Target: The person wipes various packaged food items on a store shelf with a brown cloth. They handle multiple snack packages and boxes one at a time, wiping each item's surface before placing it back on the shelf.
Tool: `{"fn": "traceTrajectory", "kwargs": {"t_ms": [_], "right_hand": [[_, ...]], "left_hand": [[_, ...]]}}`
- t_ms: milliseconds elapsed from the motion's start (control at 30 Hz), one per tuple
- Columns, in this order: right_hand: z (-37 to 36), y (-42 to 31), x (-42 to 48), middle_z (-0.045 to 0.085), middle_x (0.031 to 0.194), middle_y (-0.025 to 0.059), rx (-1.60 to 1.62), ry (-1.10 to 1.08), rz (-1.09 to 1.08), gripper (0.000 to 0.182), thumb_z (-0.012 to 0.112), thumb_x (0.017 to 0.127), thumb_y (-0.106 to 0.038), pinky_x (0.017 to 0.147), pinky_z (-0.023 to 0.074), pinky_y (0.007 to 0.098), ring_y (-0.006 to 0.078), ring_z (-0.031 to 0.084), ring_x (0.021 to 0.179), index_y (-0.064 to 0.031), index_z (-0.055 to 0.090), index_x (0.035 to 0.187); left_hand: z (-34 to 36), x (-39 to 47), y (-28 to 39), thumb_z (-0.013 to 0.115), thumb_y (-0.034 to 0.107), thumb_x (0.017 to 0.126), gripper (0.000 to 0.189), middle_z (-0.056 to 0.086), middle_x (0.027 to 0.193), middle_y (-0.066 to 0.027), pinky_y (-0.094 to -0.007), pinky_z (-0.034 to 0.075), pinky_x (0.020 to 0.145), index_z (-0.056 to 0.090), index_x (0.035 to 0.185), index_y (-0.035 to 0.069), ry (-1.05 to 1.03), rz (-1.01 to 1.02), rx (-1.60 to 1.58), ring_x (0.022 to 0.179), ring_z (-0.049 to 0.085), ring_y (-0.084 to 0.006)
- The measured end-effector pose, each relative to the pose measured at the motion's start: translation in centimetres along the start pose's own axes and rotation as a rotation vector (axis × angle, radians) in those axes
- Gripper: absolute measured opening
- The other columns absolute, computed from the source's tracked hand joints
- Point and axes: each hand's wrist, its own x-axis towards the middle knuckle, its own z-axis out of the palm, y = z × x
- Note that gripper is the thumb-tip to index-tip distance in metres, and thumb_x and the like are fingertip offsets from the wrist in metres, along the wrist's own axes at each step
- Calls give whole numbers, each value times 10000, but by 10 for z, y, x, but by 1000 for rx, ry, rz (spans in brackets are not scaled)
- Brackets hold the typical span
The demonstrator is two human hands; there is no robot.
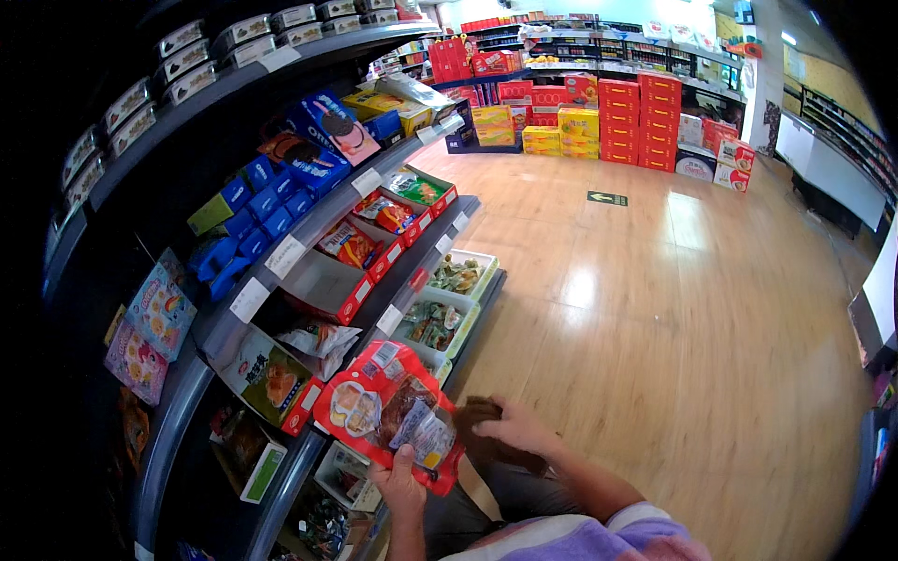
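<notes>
My left hand (401, 484) grips the lower edge of a red vacuum-sealed food packet (393, 414), thumb on its front; a dark brown item shows through its clear window. Bunched in my right hand (515, 429) is a brown cloth (491, 438), close against the packet's right edge. Just left of the packet, an open display box (270, 382) with a green and white packet stands on the shelf. Behind it lie silvery-white packets (323, 340). An emptied-looking red-rimmed box (330, 284) sits further along, beside boxes of red snack packets (349, 244).
Blue cookie boxes (323, 158) and stacked plastic tubs (189, 63) fill higher shelves on the left. Lower down are white trays of wrapped snacks (435, 322). The shelf edge (280, 252) carries price tags. Wooden floor (596, 336) extends right, with stacked red cartons (638, 123) at the back.
</notes>
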Motion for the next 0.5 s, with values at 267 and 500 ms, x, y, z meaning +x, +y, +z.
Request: {"fn": "traceTrajectory", "kwargs": {"t_ms": [267, 500], "right_hand": [[-34, -2, 3, 596, 984, 134, 294, 282, -72, 454, 606, 758, -168, 756, 466, 321, 217, 579, 856, 24, 478, 1148], [10, -21, -5, 575, 1015, 98, 829, 223, 31, 380, 602, 783, -154, 796, 454, 329, 196, 551, 914, -17, 499, 1123]], "left_hand": [[-10, 8, 4, 630, 73, 782, 327, 595, 974, -76, -331, 479, 746, 523, 1078, -14, -1, 67, 120, 841, 580, -174], [19, 1, -2, 628, 86, 775, 381, 585, 987, -125, -342, 456, 763, 498, 1114, -28, -218, 381, 761, 877, 573, -239]]}}
